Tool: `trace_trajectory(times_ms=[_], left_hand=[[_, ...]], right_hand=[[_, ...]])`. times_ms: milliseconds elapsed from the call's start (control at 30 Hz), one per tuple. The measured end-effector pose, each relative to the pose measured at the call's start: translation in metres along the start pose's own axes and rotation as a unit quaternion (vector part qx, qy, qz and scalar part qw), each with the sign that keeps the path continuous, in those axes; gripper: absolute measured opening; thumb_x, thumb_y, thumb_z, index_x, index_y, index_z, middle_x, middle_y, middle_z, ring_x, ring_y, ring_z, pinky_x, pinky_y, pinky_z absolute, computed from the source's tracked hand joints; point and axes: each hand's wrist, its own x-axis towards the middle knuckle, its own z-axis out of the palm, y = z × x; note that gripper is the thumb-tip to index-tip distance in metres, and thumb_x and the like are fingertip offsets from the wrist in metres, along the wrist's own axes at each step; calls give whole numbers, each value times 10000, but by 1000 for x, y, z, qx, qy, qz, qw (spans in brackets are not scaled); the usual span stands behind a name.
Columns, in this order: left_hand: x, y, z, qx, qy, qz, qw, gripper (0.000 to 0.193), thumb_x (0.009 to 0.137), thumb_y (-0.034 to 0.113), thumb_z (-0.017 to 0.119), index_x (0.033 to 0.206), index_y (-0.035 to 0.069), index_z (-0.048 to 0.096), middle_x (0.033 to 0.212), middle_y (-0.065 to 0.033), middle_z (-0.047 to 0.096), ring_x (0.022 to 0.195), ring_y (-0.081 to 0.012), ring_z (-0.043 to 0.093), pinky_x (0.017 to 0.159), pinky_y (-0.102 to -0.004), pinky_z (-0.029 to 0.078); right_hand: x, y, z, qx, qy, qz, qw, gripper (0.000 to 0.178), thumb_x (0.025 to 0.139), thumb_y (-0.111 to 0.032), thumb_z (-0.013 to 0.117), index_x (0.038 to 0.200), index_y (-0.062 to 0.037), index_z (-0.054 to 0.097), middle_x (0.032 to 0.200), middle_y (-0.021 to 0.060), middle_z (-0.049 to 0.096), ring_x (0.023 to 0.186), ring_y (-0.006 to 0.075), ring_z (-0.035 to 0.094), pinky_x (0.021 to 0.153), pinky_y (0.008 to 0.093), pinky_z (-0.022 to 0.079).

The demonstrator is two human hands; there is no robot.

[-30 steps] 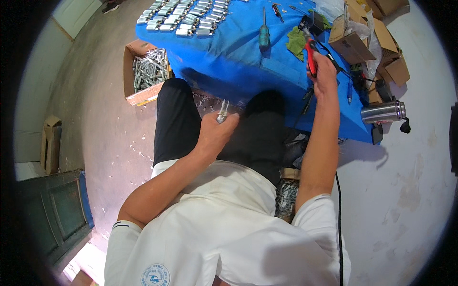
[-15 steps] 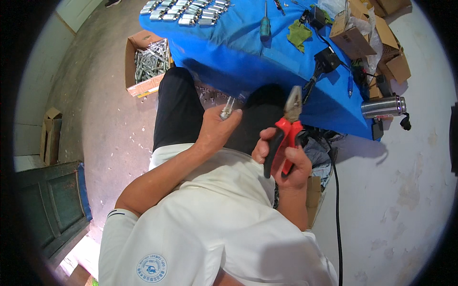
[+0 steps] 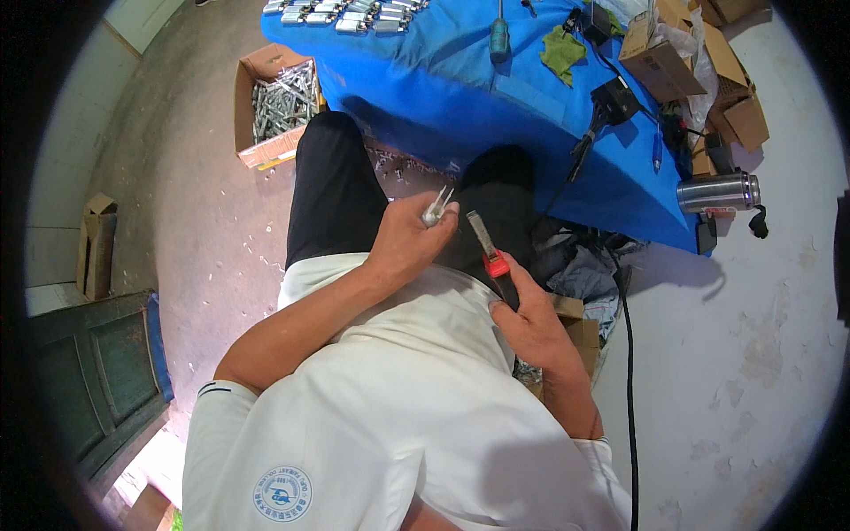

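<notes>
Over my lap, my left hand (image 3: 409,237) is closed, its thumb and fingers pinching a small silvery metal part with two prongs (image 3: 436,211) that point up and away from me. Just right of it, my right hand (image 3: 534,320) grips a pair of pliers (image 3: 496,265) with red and black handles. The pliers are turned edge-on, so I cannot tell how far their jaws are apart. Their tip points toward the metal part without touching it.
Ahead is a blue-covered table (image 3: 425,97) bearing rows of silvery metal pieces (image 3: 359,19), a screwdriver (image 3: 500,40), a green cloth (image 3: 562,53) and a steel flask (image 3: 719,192). On the floor stands an open carton (image 3: 257,66) of metal pieces. A black cable (image 3: 629,398) runs down the right.
My right hand has turned the pliers from upright and broadside to edge-on, bringing their tip left and down toward the metal part. My left hand has shifted slightly right.
</notes>
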Motion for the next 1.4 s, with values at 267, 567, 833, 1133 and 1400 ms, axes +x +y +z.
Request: trace_trajectory(times_ms=[267, 567, 833, 1133, 1400], left_hand=[[0, -6, 1, 118, 28, 75, 990, 258, 902, 175, 635, 735, -14, 579, 537, -47, 389, 529, -78, 347, 470, -294, 314], [-1, -3, 2, 200, 80, 105, 971, 237, 880, 189, 650, 758, -11, 615, 585, -200, 505, 483, -328, 444, 487, -371, 370], [-2, -10, 1, 256, 83, 129, 955, 104, 768, 100, 685, 816, 16, 647, 683, -203, 593, 630, -374, 595, 559, -405, 442], [-2, -13, 2, 263, 68, 102, 957, 111, 772, 111, 672, 807, 10, 646, 702, -209, 608, 666, -389, 605, 589, -419, 459], [-1, -10, 2, 225, 33, 53, 972, 131, 760, 95, 632, 831, -14, 646, 685, -234, 594, 611, -391, 586, 560, -406, 450]], right_hand=[[-1, -16, 3, -128, 9, -32, 991, 606, 821, -103, 537, 1364, 100, 361, 1298, 274, 473, 1202, 372, 482, 1041, 376, 348], [0, -19, 16, -176, 8, 5, 984, 690, 823, -136, 530, 1389, 141, 250, 1383, 316, 360, 1291, 430, 365, 1095, 438, 299], [6, -3, 22, -116, -5, 17, 993, 674, 857, -192, 515, 1384, 147, 271, 1385, 333, 367, 1308, 425, 364, 1110, 417, 277], [7, -10, 10, -160, -26, 8, 987, 633, 857, -166, 529, 1352, 168, 319, 1370, 319, 401, 1298, 415, 390, 1102, 395, 288], [10, -7, 23, -304, 49, -31, 951, 609, 826, -121, 514, 1343, 126, 306, 1288, 296, 428, 1196, 426, 426, 1013, 462, 383]])
